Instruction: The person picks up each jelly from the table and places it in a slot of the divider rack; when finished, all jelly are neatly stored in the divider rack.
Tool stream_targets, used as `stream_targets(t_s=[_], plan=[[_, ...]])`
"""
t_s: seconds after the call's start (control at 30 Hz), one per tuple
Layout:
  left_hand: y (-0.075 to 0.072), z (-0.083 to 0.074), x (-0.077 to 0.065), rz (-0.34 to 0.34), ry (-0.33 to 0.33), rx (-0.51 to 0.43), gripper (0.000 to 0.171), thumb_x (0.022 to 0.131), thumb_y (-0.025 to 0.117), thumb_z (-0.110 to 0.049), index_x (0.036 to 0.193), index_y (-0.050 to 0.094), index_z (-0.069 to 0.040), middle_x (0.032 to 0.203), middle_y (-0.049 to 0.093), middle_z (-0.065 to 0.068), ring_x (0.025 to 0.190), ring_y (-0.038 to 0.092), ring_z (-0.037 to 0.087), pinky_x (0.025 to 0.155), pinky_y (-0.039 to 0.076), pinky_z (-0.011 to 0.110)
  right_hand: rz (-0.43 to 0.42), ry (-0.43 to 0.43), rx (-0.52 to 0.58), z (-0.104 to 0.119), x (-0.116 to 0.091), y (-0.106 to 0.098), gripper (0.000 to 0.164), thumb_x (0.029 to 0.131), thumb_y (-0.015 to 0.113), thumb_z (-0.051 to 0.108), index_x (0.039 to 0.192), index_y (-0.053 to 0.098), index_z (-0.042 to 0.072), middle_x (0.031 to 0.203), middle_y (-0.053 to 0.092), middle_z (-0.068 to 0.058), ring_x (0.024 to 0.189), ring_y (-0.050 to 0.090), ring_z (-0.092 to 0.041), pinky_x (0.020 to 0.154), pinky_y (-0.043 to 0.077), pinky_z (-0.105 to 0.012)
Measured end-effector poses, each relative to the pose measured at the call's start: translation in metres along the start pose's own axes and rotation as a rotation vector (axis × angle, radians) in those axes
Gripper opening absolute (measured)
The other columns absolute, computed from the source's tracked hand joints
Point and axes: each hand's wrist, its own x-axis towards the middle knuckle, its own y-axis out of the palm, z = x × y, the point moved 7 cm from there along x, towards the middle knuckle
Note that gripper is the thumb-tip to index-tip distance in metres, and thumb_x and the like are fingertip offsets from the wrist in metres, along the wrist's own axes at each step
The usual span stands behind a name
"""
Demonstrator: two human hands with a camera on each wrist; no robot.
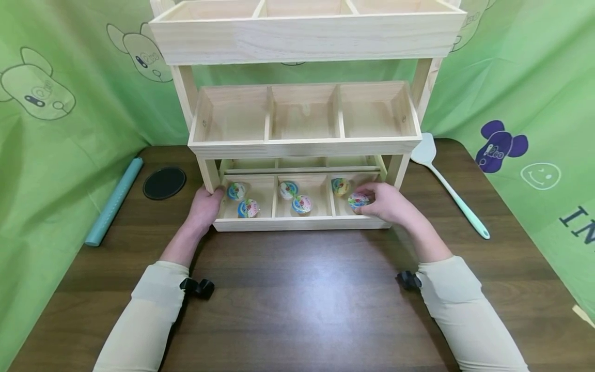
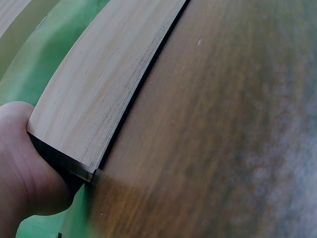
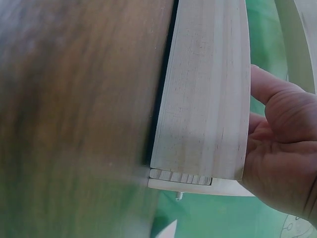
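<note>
A wooden three-tier shelf point(image 1: 302, 150) stands on the table, each tier split into three compartments. My left hand point(image 1: 205, 208) grips the left end of its bottom tray point(image 1: 297, 224), and in the left wrist view that hand point(image 2: 29, 168) wraps the tray's corner. At the right end, my right hand point(image 1: 387, 201) reaches into the right compartment and pinches a small round cup with a pink-and-blue printed lid point(image 1: 358, 200). Beside it sits a yellow-lidded cup point(image 1: 341, 186). In the right wrist view the tray's front board hides the fingertips of the right hand point(image 3: 287, 134).
Two similar cups lie in the middle compartment, one a pink-lidded cup point(image 1: 302, 204), and two in the left, one a blue-rimmed cup point(image 1: 236, 191). Left of the shelf are a black disc point(image 1: 165, 183) and a blue roll point(image 1: 114, 201). A pale spatula point(image 1: 453, 188) lies right.
</note>
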Motion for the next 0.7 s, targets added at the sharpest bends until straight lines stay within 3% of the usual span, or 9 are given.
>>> stream_targets(t_s=[0.2,0.37,0.6,0.7], plan=[[0.0,0.001,0.0,0.007,0.007,-0.007,0.06,0.107,0.038,-0.026,0.156,0.022,0.006,0.145,0.042,0.031,0.124,0.049,0.039,0.104,0.042,0.049,0.005,0.016,0.029,0.004,-0.003,-0.003,0.063,0.083,0.079,0.017,0.136,0.055,-0.008,0.127,0.063,-0.026,0.115,0.059,-0.037,0.101,0.044,-0.051],[-0.002,0.002,0.0,0.007,0.011,-0.004,0.06,0.107,0.038,-0.027,0.155,0.024,0.007,0.143,0.044,0.031,0.123,0.05,0.038,0.103,0.043,0.048,-0.043,0.005,0.017,0.019,-0.012,-0.018,0.057,0.089,0.075,0.02,0.137,0.056,-0.004,0.133,0.06,-0.025,0.124,0.056,-0.039,0.104,0.043,-0.053],[-0.009,0.002,0.001,0.013,0.027,0.053,0.06,0.107,0.039,-0.025,0.153,0.026,0.011,0.142,0.045,0.033,0.121,0.051,0.04,0.102,0.043,0.05,-0.254,-0.192,0.114,0.056,-0.028,-0.033,0.031,0.093,0.072,0.008,0.122,0.068,0.0,0.124,0.067,-0.014,0.109,0.067,-0.033,0.09,0.056,-0.042],[-0.013,-0.001,0.001,0.044,0.014,0.164,0.061,0.106,0.04,-0.025,0.152,0.024,0.013,0.141,0.045,0.035,0.121,0.051,0.043,0.103,0.043,0.053,-0.311,-0.291,0.089,0.072,-0.038,-0.035,0.029,0.091,0.074,0.006,0.12,0.07,0.002,0.119,0.068,-0.01,0.107,0.066,-0.03,0.091,0.055,-0.041]])
